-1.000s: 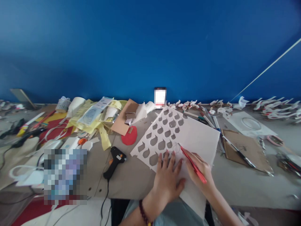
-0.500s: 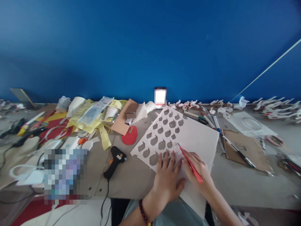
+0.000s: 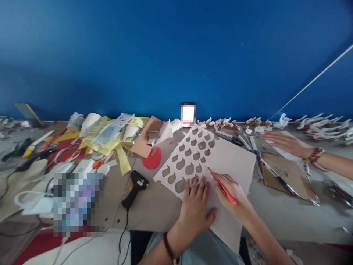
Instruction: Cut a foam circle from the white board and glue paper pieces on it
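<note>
A large white board (image 3: 231, 156), pierced by rows of drop-shaped holes on its left half, lies slantwise on the table before me. My left hand (image 3: 196, 206) rests flat on its lower part, fingers spread just below the holes. Closed around a red craft knife (image 3: 225, 189) is my right hand (image 3: 233, 193), to the right of the left one. The knife's thin tip meets the board close to a faintly drawn outline, beside the last holes.
Left of the board lie a black glue gun (image 3: 135, 189) with its cord and a red disc (image 3: 152, 158). A co-worker's hand (image 3: 289, 143) reaches in from the right above brown cardboard (image 3: 286, 176). Small white bird-like pieces (image 3: 259, 125) line the back.
The co-worker's hand and forearm have come in from the right. The knife tip has shifted slightly left, while my left hand stays almost in place on the board.
</note>
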{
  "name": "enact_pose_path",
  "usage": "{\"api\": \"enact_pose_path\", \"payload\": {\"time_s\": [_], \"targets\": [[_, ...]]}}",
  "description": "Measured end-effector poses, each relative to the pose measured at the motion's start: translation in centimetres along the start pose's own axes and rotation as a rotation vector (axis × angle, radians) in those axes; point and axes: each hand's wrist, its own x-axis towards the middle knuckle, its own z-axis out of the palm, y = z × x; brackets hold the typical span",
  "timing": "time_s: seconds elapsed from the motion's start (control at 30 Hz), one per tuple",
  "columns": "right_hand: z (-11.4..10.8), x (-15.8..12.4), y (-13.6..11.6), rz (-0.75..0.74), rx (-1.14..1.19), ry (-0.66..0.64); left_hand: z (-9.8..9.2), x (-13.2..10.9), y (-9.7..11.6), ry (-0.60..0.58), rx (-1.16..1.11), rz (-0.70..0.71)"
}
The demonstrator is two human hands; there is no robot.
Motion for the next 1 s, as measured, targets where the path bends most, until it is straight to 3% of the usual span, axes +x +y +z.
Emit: {"api": "enact_pose_path", "payload": {"time_s": [0.47, 1.0], "targets": [[0.6, -1.1, -0.3, 0.028, 0.017, 0.038, 0.2, 0.1, 0.1, 0.011, 0.001, -0.001], [-0.3, -1.5, -0.9, 0.036, 0.045, -0.007, 0.1, -0.1, 0.0, 0.035, 0.059, 0.023]]}}
